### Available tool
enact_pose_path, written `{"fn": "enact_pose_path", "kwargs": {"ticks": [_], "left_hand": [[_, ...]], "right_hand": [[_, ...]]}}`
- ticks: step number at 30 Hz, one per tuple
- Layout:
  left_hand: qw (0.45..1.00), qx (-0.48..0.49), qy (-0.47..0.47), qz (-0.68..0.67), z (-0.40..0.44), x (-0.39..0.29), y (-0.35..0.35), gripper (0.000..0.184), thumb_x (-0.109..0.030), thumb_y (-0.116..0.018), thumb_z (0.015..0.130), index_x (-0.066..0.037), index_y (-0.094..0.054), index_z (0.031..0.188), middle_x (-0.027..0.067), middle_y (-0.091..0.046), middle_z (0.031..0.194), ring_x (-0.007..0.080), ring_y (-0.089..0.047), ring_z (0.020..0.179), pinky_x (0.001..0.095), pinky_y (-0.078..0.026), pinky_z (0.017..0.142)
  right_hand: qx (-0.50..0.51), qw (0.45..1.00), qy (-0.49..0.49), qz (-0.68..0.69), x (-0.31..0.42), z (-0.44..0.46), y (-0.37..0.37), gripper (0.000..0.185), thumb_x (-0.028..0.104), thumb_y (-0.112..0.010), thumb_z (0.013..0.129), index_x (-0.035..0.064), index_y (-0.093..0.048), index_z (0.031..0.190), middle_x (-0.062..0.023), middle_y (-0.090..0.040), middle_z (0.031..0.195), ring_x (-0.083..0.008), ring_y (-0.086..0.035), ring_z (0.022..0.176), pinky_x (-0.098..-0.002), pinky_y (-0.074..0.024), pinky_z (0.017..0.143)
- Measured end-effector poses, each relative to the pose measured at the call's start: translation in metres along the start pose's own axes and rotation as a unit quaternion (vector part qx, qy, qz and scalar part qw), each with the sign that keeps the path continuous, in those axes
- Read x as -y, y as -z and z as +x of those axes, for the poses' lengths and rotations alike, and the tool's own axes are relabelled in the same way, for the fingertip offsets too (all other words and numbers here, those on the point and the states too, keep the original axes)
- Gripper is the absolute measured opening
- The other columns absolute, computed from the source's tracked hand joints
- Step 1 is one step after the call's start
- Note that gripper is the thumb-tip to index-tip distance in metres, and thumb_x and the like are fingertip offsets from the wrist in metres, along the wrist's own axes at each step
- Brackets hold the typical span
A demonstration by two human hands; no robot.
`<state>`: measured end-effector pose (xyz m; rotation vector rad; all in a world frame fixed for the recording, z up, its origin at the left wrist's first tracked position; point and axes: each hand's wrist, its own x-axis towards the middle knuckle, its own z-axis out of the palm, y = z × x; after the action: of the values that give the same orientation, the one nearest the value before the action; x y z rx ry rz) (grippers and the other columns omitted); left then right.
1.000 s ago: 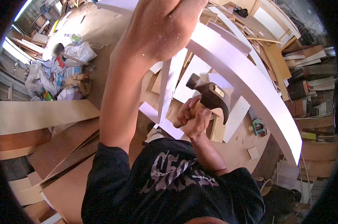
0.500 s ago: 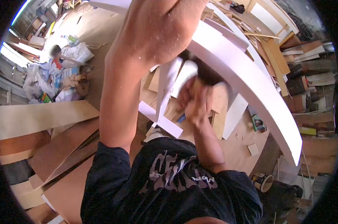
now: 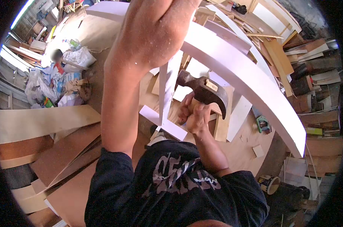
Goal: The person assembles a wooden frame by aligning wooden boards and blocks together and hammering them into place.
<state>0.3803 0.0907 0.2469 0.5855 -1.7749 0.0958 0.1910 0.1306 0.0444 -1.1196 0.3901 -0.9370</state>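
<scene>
My left hand (image 3: 152, 34) is raised close to the camera, closed at the top edge of a curved white board (image 3: 251, 75); its fingers are mostly hidden. The board arcs from the upper left down to the right. Below it, my right hand (image 3: 196, 115) is wrapped round the handle of a claw hammer (image 3: 207, 90), whose dark metal head is under the curve with the claw pointing right. A narrow white upright (image 3: 167, 94) stands left of the hammer, above a short white strip (image 3: 171, 130).
Brown boards (image 3: 69, 151) lie at the left, near plastic bags (image 3: 42, 87). Stacked wood offcuts (image 3: 311, 83) line the right side. A green tool (image 3: 262, 124), a small square block (image 3: 257, 151) and a tub (image 3: 270, 184) sit at the lower right.
The hammer and my right hand were blurred by motion; now they show sharply, with the hammer head lower. My left hand and the curved board have shifted slightly left.
</scene>
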Motion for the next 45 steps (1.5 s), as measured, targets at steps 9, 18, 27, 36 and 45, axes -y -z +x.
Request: {"fn": "enact_pose_path", "kwargs": {"ticks": [9,18,27,36,45], "left_hand": [[0.996,-0.005,0.068,0.065,0.001,-0.032,-0.003,0.055,-0.016,-0.031,0.103,0.014,-0.023,0.149,0.0343,-0.026,0.154,0.0382,-0.026,0.147,0.0379,-0.019,0.122],[0.998,-0.025,0.032,0.057,-0.003,-0.033,0.002,0.057,-0.018,-0.029,0.103,0.018,-0.022,0.147,0.0356,-0.025,0.154,0.0403,-0.024,0.147,0.0396,-0.020,0.122],[0.999,-0.004,0.040,0.020,0.002,-0.052,-0.002,0.060,-0.019,-0.030,0.102,0.020,-0.018,0.146,0.0381,-0.021,0.153,0.0421,-0.022,0.147,0.0393,-0.019,0.123],[0.994,-0.018,-0.006,0.105,-0.003,-0.023,0.009,0.056,-0.017,-0.028,0.102,0.019,-0.023,0.145,0.0377,-0.026,0.152,0.0426,-0.026,0.146,0.0415,-0.021,0.123],[0.998,-0.050,0.026,0.028,0.007,-0.012,-0.007,0.056,-0.018,-0.026,0.102,0.021,-0.023,0.144,0.0381,-0.027,0.152,0.0435,-0.026,0.145,0.0411,-0.022,0.122]], "right_hand": [[-0.050,0.997,-0.039,0.035,0.010,0.015,-0.022,0.072,0.079,-0.064,0.076,0.0104,-0.048,0.092,-0.0011,-0.041,0.059,-0.0130,-0.039,0.046,-0.0303,-0.0326,0.040],[0.034,0.995,0.080,-0.045,-0.011,0.008,0.001,0.055,0.059,-0.047,0.099,0.0072,-0.052,0.081,0.0000,-0.050,0.058,-0.0109,-0.049,0.048,-0.0267,-0.0346,0.042],[-0.043,0.999,0.014,-0.020,0.003,0.006,0.000,0.053,0.060,-0.054,0.094,0.0087,-0.053,0.079,0.0002,-0.049,0.059,-0.0131,-0.044,0.046,-0.0306,-0.0334,0.040],[-0.003,0.991,0.036,-0.130,0.004,0.023,-0.003,0.062,0.070,-0.054,0.089,0.0087,-0.050,0.089,0.0006,-0.040,0.056,-0.0126,-0.036,0.043,-0.0296,-0.0293,0.038],[-0.042,0.980,-0.031,0.191,0.004,0.014,-0.014,0.061,0.066,-0.064,0.085,0.0083,-0.050,0.098,-0.0020,-0.043,0.061,-0.0125,-0.041,0.048,-0.0270,-0.0350,0.040]]}}
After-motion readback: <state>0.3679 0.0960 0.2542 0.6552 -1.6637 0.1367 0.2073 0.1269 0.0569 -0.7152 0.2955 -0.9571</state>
